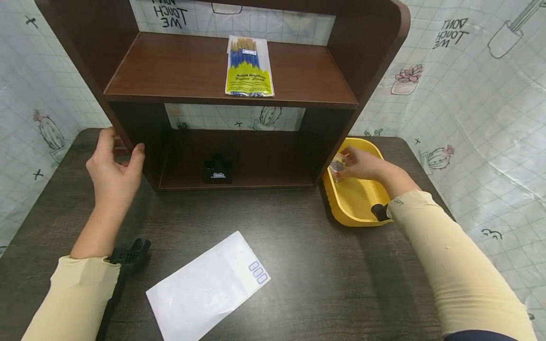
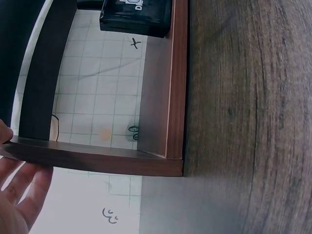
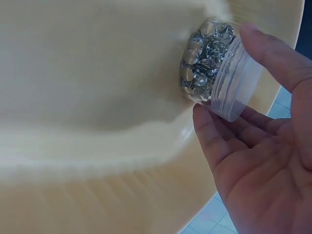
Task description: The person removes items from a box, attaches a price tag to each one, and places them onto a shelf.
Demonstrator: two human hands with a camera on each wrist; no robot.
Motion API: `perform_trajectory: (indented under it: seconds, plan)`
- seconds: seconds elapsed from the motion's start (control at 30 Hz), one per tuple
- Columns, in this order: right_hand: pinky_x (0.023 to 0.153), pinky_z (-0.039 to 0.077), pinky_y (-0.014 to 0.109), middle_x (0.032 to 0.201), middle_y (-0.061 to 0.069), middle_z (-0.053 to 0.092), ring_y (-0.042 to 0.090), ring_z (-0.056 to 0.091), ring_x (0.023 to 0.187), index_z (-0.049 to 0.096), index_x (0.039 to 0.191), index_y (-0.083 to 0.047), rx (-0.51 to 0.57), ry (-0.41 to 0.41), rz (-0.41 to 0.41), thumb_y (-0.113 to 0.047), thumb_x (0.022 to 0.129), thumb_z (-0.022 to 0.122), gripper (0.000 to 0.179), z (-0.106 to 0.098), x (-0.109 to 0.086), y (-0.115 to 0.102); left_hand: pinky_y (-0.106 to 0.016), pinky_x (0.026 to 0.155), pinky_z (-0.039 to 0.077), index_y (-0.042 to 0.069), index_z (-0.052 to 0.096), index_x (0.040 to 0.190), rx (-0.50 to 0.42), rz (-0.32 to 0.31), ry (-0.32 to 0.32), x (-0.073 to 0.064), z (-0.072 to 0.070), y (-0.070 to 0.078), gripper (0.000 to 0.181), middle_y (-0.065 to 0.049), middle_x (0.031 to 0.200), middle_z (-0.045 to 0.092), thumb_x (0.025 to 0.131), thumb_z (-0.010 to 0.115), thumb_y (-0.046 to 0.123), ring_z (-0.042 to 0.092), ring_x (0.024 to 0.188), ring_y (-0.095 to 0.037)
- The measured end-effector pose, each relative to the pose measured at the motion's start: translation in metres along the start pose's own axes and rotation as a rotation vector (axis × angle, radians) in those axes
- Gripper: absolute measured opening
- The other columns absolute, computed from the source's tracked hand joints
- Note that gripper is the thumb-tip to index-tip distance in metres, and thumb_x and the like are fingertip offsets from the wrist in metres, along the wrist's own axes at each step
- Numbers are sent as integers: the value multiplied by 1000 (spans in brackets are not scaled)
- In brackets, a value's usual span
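Note:
My right hand reaches into a yellow tub at the right of the shelf. Between its thumb and fingers is a small clear jar of pushpins, tilted on its side in the right wrist view. Clear heads and metal points show through its wall; the lid end faces my palm. My left hand grips the left side panel of a dark brown wooden shelf. In the left wrist view the thumb lies on one face of the panel and the fingers on the other.
A pack of artist brushes lies on the upper shelf board. On the lower board stands a small black box. A white envelope lies on the dark wooden table. Patterned sheeting hangs around the table.

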State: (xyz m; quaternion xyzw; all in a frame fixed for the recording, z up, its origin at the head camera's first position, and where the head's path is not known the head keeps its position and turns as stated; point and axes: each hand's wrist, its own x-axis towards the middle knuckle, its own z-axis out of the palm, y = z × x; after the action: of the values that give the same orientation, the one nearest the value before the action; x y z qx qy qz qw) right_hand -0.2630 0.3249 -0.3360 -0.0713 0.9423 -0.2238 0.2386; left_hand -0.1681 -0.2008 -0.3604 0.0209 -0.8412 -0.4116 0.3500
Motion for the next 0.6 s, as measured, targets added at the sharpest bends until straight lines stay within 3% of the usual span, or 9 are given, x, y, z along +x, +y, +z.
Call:
perform_trajectory:
  seconds: [0.23, 0.43, 0.6]
  plan:
    - [115, 40, 62, 141, 33, 54, 45, 52, 131, 39, 148, 9, -88, 55, -17, -33, 94, 78, 79, -2, -6, 6, -1, 69, 37, 4, 63, 133, -10, 10, 7, 0, 1, 0, 36, -24, 109, 73, 99, 64, 17, 48, 87, 23]
    - [97, 46, 52, 120, 24, 60, 35, 55, 107, 50, 138, 9, -138, 109, -57, -35, 94, 77, 68, -5, -11, 9, -1, 70, 37, 4, 63, 133, -4, 1, 19, 0, 0, 1, 35, -24, 110, 73, 99, 64, 16, 47, 88, 25]
    - [96, 47, 53, 118, 24, 60, 35, 57, 104, 48, 143, 10, -157, 162, -63, -39, 94, 75, 74, -7, -16, 9, -1, 70, 37, 4, 62, 133, -14, -8, 16, -1, 0, 2, 36, -23, 110, 73, 99, 63, 15, 48, 88, 25]
